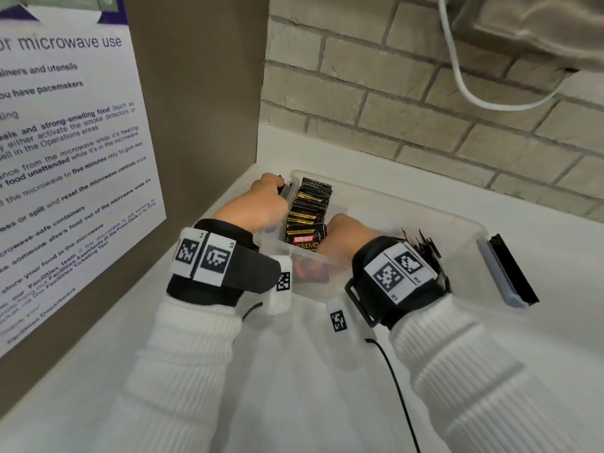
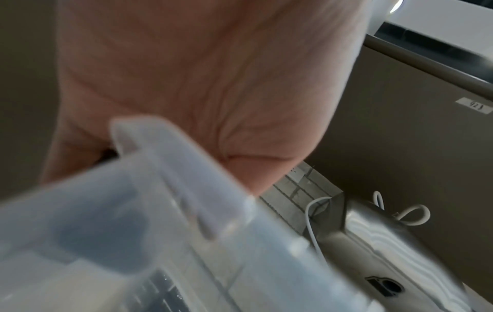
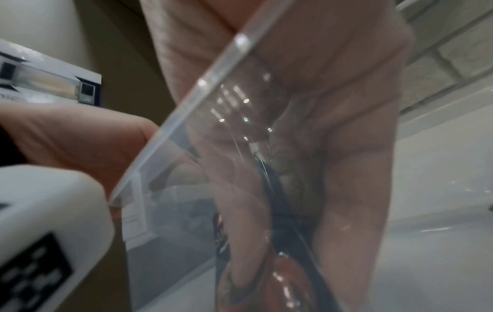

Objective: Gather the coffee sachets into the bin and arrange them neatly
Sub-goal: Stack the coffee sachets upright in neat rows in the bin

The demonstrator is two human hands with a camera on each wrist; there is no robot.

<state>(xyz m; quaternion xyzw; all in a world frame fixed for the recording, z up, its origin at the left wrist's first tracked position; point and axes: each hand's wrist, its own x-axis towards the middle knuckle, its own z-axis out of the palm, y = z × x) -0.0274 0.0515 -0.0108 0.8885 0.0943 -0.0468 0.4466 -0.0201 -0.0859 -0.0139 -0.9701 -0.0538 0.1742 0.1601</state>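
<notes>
A clear plastic bin [image 1: 392,199] stands on the white counter in the corner. A row of black coffee sachets [image 1: 310,207] stands upright at its left end. My left hand [image 1: 261,201] curls over the bin's left end at the grey latch; the left wrist view shows the palm [image 2: 200,84] against the bin rim [image 2: 160,211]. My right hand [image 1: 343,230] is inside the bin at the near end of the row. Through the bin wall [image 3: 186,211], its fingers [image 3: 346,168] close round a black sachet [image 3: 280,221]. More sachets [image 1: 421,246] lie loose behind my right wrist.
A microwave notice [image 1: 65,158] hangs on the brown wall at left. A brick wall [image 1: 392,109] runs behind the bin, with a white cable [image 1: 464,83] hanging from a metal unit [image 1: 539,27]. The bin's right latch [image 1: 503,273] sticks out. A black cable [image 1: 398,387] trails over the counter.
</notes>
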